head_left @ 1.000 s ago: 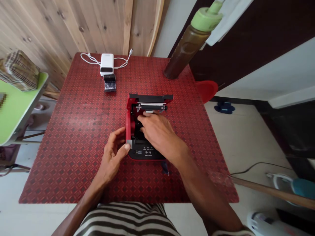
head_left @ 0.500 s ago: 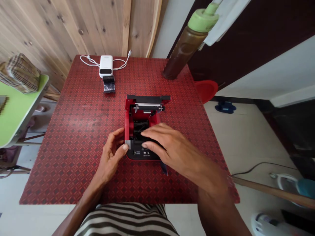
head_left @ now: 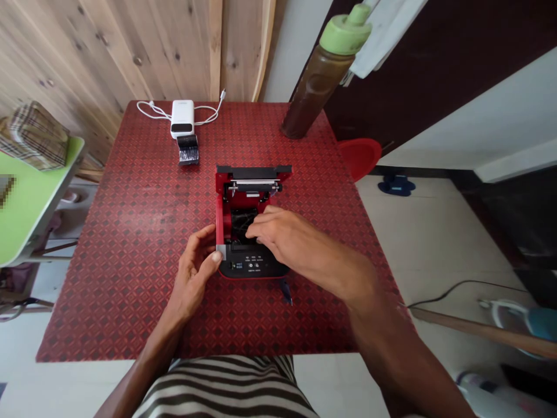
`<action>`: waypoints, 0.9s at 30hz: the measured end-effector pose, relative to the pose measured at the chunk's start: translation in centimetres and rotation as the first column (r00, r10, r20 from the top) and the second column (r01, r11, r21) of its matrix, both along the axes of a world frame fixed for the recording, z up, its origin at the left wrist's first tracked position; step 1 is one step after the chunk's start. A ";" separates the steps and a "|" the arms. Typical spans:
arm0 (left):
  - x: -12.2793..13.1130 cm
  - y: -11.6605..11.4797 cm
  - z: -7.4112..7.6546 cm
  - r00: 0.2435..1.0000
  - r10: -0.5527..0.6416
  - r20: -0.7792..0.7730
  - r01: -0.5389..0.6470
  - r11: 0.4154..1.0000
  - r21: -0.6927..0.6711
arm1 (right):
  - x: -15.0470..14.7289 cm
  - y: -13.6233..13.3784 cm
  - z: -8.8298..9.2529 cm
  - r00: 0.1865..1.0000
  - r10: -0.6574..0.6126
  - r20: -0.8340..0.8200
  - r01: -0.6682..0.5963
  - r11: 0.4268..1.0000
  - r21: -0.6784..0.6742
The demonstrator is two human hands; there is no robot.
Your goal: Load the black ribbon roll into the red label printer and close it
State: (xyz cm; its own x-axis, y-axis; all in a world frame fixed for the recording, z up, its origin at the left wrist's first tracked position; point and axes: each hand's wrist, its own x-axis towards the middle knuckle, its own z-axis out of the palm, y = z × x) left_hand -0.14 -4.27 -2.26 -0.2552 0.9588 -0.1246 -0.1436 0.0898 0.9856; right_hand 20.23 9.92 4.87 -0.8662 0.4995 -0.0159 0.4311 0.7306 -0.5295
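Recording a red-and-black printer (head_left: 255, 268) with its lid open, seated mid-surface on a red patterned table (head_left: 130, 261), its left wall gripped at the front corner between the thumb and fingers of the left hand (head_left: 194, 273). The right hand (head_left: 282, 229) lies half-open over the printer's open well, fingertips at a dark roll (head_left: 241, 223); whether it grips cannot be confirmed. A white power bank (head_left: 181, 119) sits near the far table edge, and a green-capped bottle (head_left: 317, 87) stands toward the far right corner.
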 end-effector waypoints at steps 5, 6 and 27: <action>0.0 0.0 0.2 1.000 -0.009 0.007 0.009 1.000 -0.010 | -0.4 0.3 -0.7 0.998 0.053 0.019 -0.054 0.996 0.075; 0.0 0.0 0.2 1.000 -0.008 0.007 0.008 1.000 -0.009 | -0.4 0.2 -0.6 0.998 0.056 0.011 -0.057 0.995 0.088; -2.3 8.3 4.1 0.979 0.134 -0.156 -0.104 0.976 0.189 | 1.5 -6.0 0.0 0.920 -0.172 -0.352 0.266 0.935 0.236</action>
